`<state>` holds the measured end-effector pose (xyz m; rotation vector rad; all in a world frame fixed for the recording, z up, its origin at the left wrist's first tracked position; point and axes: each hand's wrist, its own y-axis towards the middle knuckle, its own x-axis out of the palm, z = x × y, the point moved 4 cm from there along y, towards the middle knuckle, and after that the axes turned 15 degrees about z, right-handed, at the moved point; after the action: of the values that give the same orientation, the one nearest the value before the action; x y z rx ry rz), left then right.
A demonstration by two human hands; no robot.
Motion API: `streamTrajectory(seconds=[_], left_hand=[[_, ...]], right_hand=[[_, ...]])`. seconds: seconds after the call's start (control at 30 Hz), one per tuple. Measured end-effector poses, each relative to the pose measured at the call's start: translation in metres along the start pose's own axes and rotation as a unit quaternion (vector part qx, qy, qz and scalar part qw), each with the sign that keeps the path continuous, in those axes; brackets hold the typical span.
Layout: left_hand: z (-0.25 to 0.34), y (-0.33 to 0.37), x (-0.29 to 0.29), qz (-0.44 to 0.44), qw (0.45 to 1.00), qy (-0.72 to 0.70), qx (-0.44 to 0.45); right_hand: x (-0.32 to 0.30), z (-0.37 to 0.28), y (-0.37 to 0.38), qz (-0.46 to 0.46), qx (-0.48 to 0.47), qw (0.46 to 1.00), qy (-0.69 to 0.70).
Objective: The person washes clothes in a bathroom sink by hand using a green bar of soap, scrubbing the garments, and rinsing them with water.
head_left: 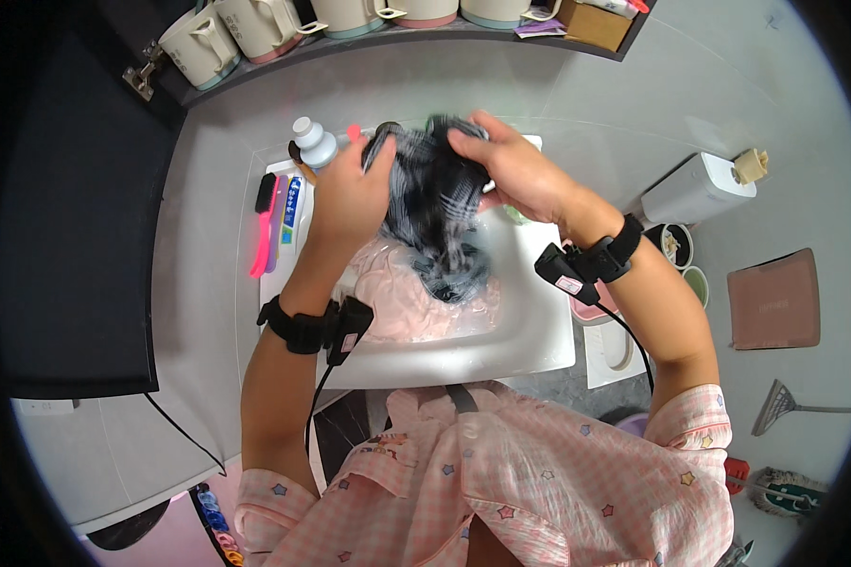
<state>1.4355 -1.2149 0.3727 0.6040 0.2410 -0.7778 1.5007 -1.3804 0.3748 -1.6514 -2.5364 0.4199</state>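
Observation:
My left hand point(352, 189) and my right hand point(525, 175) hold up a wet-looking black-and-white checked cloth point(425, 189) by its two upper ends. It is bunched and slightly blurred, so I cannot tell what garment it is. Its lower end hangs into the white sink point(539, 348). Pale pink fabric point(397, 298) lies soaking in the sink's water, below and to the left of the checked cloth. Thumbs and fingers of both hands are closed on the cloth.
Along the sink's left rim lie a pink-handled brush point(263, 227) and a toothpaste tube point(292, 210). A white bottle point(314, 142) stands at the back left. Overhead, a shelf point(397, 36) carries several cups. A dark cabinet door point(85, 217) hangs open at left; a white bin point(695, 194) is at right.

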Motion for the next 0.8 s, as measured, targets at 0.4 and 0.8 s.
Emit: streamTrajectory(seconds=[0.4, 0.8], left_hand=[[-0.023, -0.097, 0.096, -0.212, 0.956, 0.120, 0.167], [-0.184, -0.150, 0.143, -0.486, 0.785, 0.371, 0.104]], right_hand=[[-0.003, 0.128, 0.018, -0.010, 0.200, 0.968, 0.149], [0.018, 0.279, 0.062, -0.094, -0.071, 0.733, -0.670]])
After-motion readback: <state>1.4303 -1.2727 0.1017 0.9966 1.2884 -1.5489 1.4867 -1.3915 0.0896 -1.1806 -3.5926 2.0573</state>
